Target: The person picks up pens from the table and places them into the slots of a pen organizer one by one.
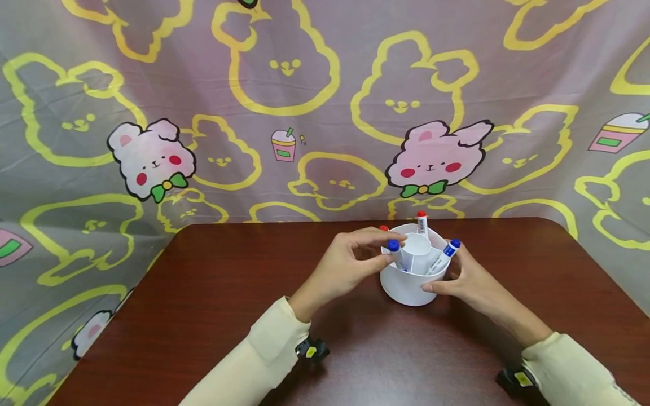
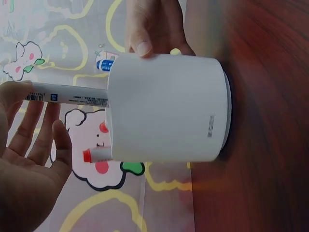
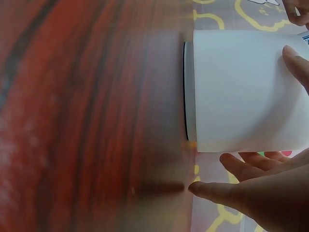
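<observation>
A white round pen holder [image 1: 408, 290] with divided compartments and a raised central cup stands on the table. My left hand [image 1: 347, 259] pinches a white marker with a blue cap [image 1: 394, 246] between thumb and fingers; the marker's lower end is inside a left front compartment. In the left wrist view this marker [image 2: 72, 94] rises straight out past the rim. My right hand [image 1: 469, 279] grips the holder's right side, thumb on the front wall and the other fingers behind. Another blue-capped marker [image 1: 443, 257] leans in the right compartment, close by that hand.
One red-capped marker [image 1: 422, 222] stands at the back of the holder, and a second red cap [image 1: 383, 228] shows behind my left fingers. The dark brown table [image 1: 228, 282] ends at a patterned curtain [image 1: 325, 129].
</observation>
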Tool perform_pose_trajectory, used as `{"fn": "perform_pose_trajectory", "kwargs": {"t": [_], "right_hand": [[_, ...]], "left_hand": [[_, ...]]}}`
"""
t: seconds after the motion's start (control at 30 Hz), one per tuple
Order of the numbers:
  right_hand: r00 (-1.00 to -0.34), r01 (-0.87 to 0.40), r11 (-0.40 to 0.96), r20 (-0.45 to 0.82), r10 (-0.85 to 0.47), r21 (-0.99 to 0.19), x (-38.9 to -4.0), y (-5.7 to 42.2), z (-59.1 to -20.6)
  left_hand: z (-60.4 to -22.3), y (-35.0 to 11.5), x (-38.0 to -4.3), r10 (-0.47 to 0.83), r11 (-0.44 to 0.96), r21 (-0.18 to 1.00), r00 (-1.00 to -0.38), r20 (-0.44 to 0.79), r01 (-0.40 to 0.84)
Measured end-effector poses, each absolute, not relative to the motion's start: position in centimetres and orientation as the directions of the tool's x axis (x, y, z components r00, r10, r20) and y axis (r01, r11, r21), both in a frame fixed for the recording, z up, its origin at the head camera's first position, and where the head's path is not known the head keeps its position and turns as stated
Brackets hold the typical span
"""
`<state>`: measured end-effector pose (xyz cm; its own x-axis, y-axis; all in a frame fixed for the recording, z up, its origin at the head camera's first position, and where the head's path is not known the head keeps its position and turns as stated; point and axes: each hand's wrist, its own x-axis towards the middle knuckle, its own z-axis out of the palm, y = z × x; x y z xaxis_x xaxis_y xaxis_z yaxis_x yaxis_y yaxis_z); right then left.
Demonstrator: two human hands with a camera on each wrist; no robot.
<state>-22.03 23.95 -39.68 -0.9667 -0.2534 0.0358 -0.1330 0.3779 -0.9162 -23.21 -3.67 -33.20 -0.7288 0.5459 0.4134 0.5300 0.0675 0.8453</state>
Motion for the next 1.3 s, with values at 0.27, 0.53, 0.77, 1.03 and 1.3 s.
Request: {"fn": "perform_pose_trajectory", "kwargs": {"t": [0.27, 0.53, 0.77, 1.03, 1.3], "right_hand": [[-0.962, -0.143, 0.363, 0.043, -0.270, -0.921, -22.1, 24.0, -39.7], [-0.959, -0.146, 0.363, 0.041, -0.282, -0.920, -22.0, 24.0, -39.6], [-0.958, -0.147, 0.380, 0.035, -0.286, -0.913, -22.1, 24.0, -39.5], [-0.958, -0.156, 0.374, 0.048, -0.284, -0.914, -22.1, 24.0, -39.6], [-0.961, -0.148, 0.387, 0.040, -0.273, -0.910, -22.1, 23.9, -39.6]], "left_hand": [[-33.3, -2.3, -23.3, 0.581, 0.094, 0.833, -0.710, 0.398, 0.545], [-33.9, -1.5, -23.4, 0.599, 0.114, 0.839, -0.710, 0.369, 0.533], [-34.4, -1.2, -23.4, 0.602, 0.138, 0.847, -0.723, 0.339, 0.513], [-34.7, -1.4, -23.7, 0.599, 0.187, 0.846, -0.741, 0.304, 0.498], [-35.2, -1.5, -24.2, 0.602, 0.229, 0.843, -0.751, 0.271, 0.487]]}}
